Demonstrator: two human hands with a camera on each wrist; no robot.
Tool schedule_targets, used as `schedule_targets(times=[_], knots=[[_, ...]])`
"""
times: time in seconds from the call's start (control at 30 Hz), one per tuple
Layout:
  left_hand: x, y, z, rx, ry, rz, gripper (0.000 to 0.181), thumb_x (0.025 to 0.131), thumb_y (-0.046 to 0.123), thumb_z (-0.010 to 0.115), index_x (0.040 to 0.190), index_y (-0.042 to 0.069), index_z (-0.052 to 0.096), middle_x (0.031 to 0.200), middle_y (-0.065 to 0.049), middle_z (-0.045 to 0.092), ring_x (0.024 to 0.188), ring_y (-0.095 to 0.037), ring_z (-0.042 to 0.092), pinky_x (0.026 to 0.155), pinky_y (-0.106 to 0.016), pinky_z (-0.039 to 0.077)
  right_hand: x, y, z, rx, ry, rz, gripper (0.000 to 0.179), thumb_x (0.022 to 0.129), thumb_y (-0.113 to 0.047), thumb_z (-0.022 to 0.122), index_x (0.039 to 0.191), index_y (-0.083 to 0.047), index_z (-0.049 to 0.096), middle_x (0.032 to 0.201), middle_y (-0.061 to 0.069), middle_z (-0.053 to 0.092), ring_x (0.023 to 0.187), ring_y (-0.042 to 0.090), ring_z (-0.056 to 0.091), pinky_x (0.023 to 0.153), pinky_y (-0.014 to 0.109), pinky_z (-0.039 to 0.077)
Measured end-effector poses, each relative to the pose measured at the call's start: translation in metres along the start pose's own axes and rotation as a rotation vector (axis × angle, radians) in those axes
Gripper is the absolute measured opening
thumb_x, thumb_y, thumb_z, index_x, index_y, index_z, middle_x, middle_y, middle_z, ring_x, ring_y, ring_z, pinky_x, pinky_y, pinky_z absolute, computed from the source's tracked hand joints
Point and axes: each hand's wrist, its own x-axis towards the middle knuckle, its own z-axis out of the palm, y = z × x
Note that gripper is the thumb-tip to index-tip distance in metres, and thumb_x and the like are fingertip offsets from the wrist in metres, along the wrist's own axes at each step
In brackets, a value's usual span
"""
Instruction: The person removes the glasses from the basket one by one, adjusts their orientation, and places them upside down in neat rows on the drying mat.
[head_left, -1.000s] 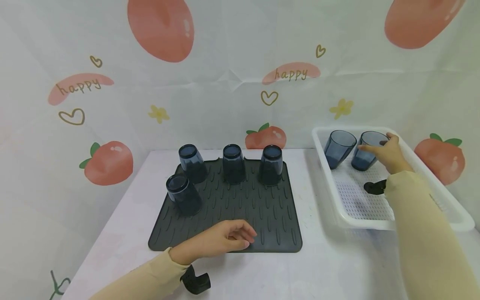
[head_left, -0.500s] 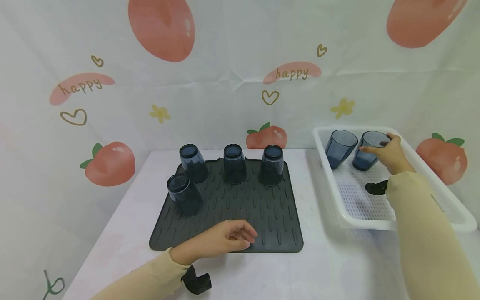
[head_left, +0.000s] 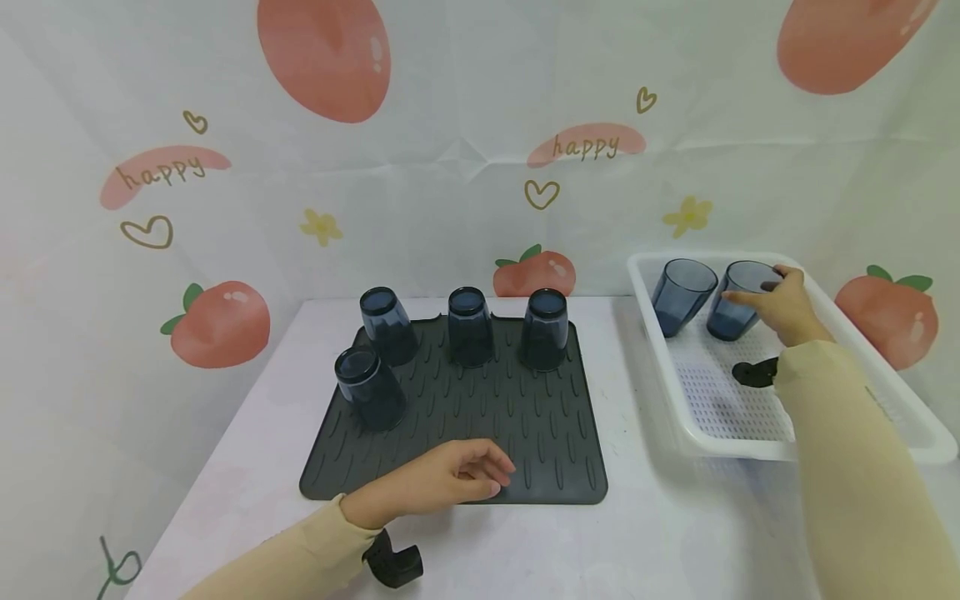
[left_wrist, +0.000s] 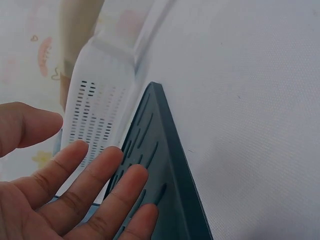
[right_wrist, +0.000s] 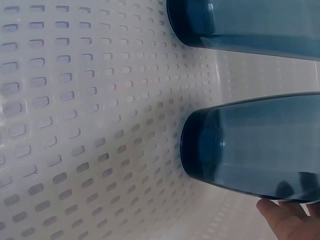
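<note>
In the head view my right hand (head_left: 787, 308) reaches into the white basket (head_left: 678, 417) and holds a blue drinking glass (head_left: 733, 312) near its rim, thumb on one side and fingers on the other. The right wrist view shows fingertips (right_wrist: 285, 217) against the side of that glass (right_wrist: 250, 145). Another blue glass (head_left: 681, 296) leans beside it, also mouth up. My left hand (head_left: 457, 475) hovers by the front edge of the dark drying mat (head_left: 487, 417), its fingers loosely bent and holding nothing. Several upside-down glasses (head_left: 467, 329) stand on the mat.
The basket, with a perforated floor (right_wrist: 65, 100), stands on the right of the white table (head_left: 570, 550). Behind the table hangs a printed cloth (head_left: 450, 125). A black wrist mount (head_left: 393, 565) sits below the left wrist.
The head view has shifted very slightly. Both hands, the glasses and the basket otherwise keep their places.
</note>
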Motion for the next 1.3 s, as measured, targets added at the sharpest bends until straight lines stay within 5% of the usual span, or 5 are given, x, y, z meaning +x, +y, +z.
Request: schedule_targets(times=[0.77,1.3], knots=[[-0.001,0.001,0.002,0.002,0.0,0.01,0.024,0.097,0.013,0.059,0.119,0.007,0.061,0.113,-0.009,0.068,0.105,-0.02,0.065,0.085,-0.02,0.05,0.0,-0.001,-0.004,-0.058,0.023,-0.008,0.111,0.085,-0.039,0.072,0.147,0.013,-0.004,0.15,0.04,0.009,0.133,0.05,0.028,0.106,0.06,0.035],[-0.002,0.005,0.001,0.003,-0.003,0.02,0.024,0.097,0.013,0.059,0.12,0.006,0.061,0.113,-0.01,0.067,0.105,-0.019,0.065,0.086,-0.02,0.05,-0.002,-0.002,-0.021,-0.142,-0.029,0.018,0.115,0.083,-0.044,0.073,0.145,0.019,-0.001,0.147,0.044,0.009,0.129,0.054,0.034,0.103,0.06,0.038]])
